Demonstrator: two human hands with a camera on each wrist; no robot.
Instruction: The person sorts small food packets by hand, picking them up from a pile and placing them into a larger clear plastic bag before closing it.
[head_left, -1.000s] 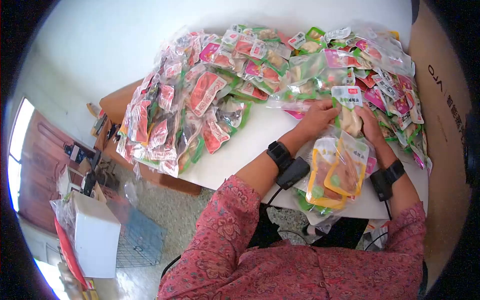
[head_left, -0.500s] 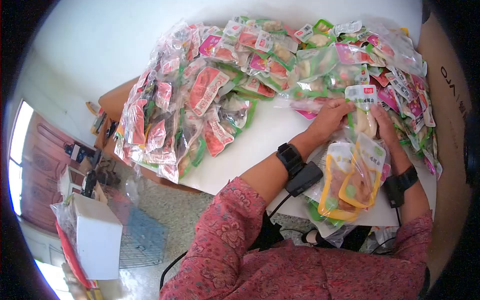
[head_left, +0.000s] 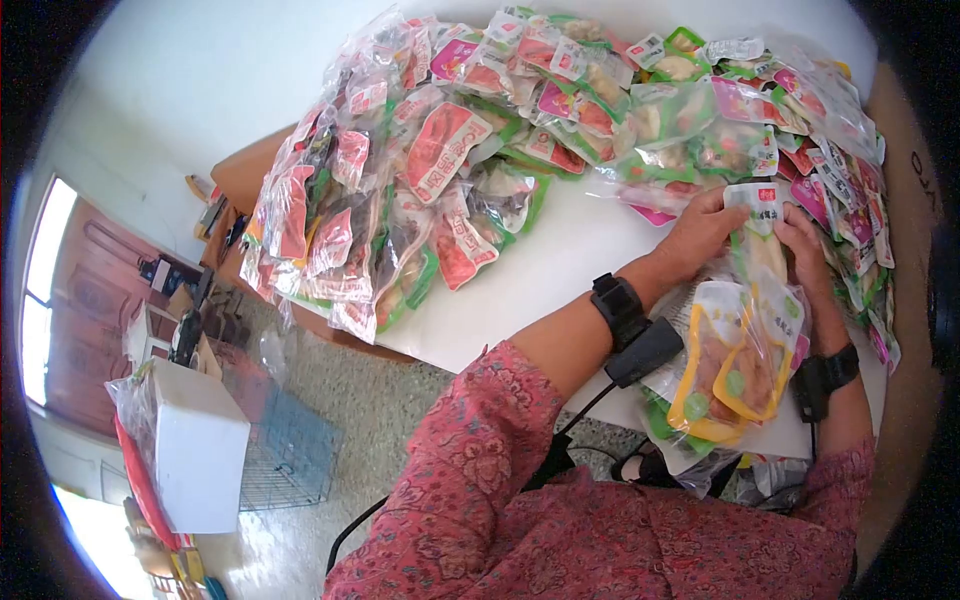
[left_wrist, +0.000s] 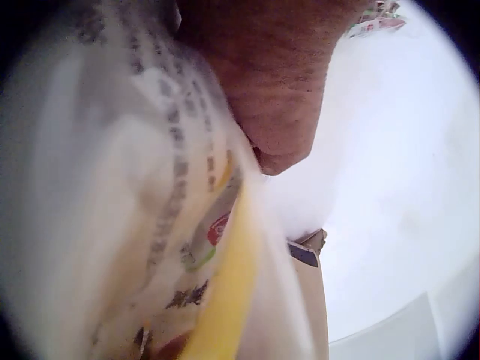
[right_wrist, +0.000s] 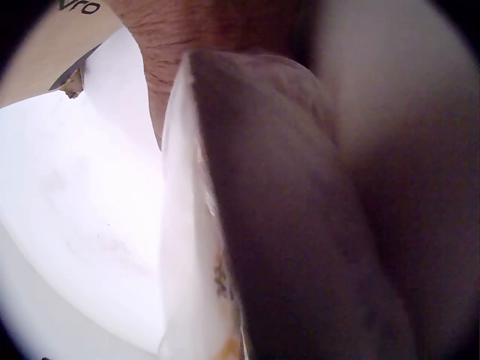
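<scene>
Both hands grip a white-and-green food pouch (head_left: 757,215) with a pale filling, near the table's right side in the head view. My left hand (head_left: 700,235) pinches its left edge near the printed top, while my right hand (head_left: 803,245) holds the opposite edge. Just below, a clear plastic bag (head_left: 690,465) contains yellow-edged pouches (head_left: 708,375) lying overlapped, with green-edged packs beneath. Close beside the left hand (left_wrist: 277,82), the left wrist view shows a yellow pouch edge (left_wrist: 225,300) behind clear film. Blurred packaging (right_wrist: 292,210) covers much of the right wrist view, below the right hand (right_wrist: 202,37).
Heaped red-and-white packs in clear bags (head_left: 440,160) cover the white table's (head_left: 520,270) left and back. Another pile of green and purple packs (head_left: 850,190) lies right, against a large cardboard box (head_left: 910,140). A wire cage (head_left: 290,455) stands on the floor at left.
Table, piles and hands have all shifted rightward in the head view, as the camera turned. The hands keep hold of the pouch in nearly the same pose.
</scene>
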